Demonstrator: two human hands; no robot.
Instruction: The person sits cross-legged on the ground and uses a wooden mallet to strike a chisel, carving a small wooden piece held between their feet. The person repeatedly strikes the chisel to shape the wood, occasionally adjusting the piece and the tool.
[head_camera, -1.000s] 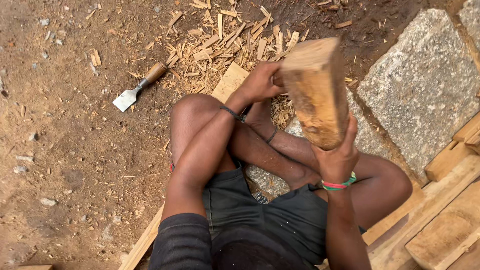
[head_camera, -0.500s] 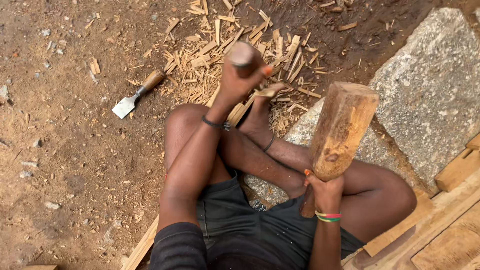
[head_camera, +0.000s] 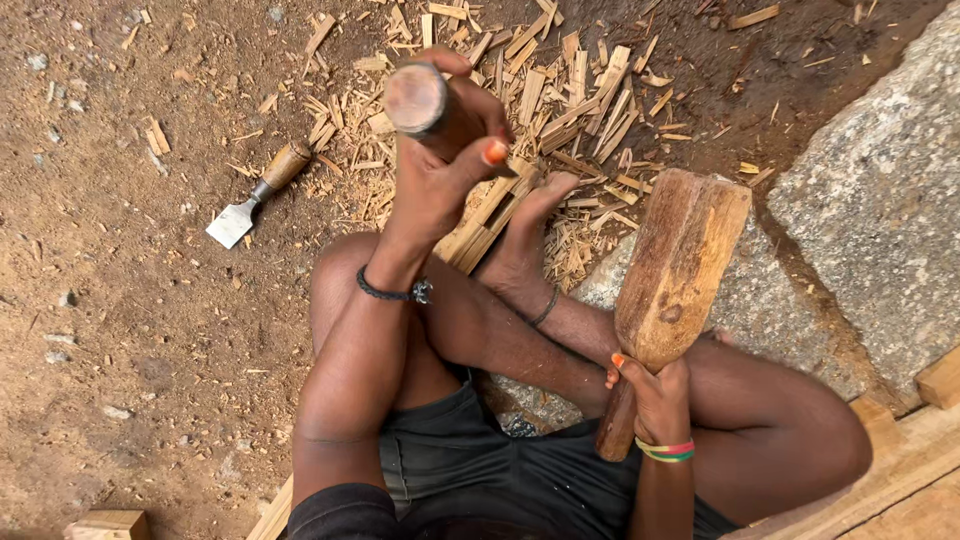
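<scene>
Presently: chisel and mallet in hands

Left hand (head_camera: 440, 175) clamped on round-handled chisel (head_camera: 418, 100), butt end toward camera, above wooden strip (head_camera: 490, 225). Right hand (head_camera: 655, 395) grips mallet (head_camera: 672, 275) (head tilted up-right), just beside the knee.

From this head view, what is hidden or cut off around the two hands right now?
- Blade of the round-handled tool in the left hand: hidden by the hand itself.
- Where that tool meets the wood strip: covered by hand and foot.
- Lower mallet handle: wrapped by the right hand.
- Stone block: cut off at the right edge.
</scene>
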